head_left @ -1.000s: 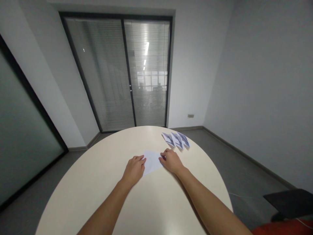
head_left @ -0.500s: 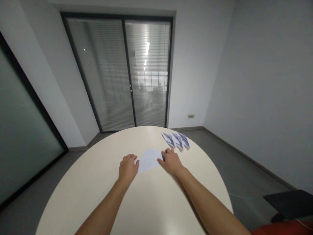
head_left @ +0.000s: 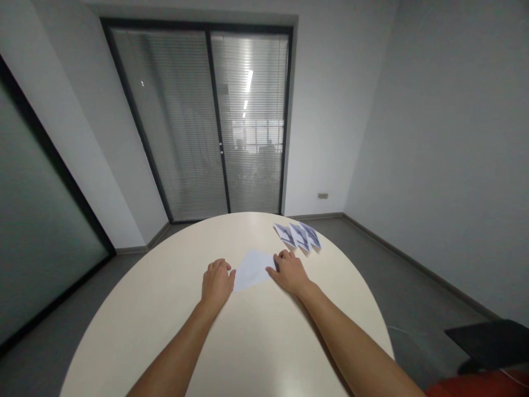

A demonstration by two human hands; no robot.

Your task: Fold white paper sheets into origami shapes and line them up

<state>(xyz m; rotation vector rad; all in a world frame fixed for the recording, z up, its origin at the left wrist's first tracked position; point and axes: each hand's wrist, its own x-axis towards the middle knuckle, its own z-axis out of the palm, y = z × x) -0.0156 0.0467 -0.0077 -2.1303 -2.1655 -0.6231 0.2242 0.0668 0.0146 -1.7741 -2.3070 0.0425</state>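
A plain white sheet of paper point(head_left: 253, 270) lies on the round table, turned at an angle between my two hands. At its left edge rests my left hand point(head_left: 217, 282), palm down, with the thumb near the paper's lower left corner and the fingers apart from it, slightly bent. My right hand point(head_left: 290, 272) rests over the right end of the sheet, covering that corner. Its thumb points at the paper, with a dark gap between thumb and bent fingers. Neither hand visibly pinches the sheet.
Three folded paper pieces point(head_left: 298, 236) overlap in a row on the table point(head_left: 165, 320), beyond my right hand near the far right edge. A dark flat panel point(head_left: 490, 343) and something red point(head_left: 475, 386) are at the lower right. Behind the table stands a glass partition with blinds point(head_left: 185, 138).
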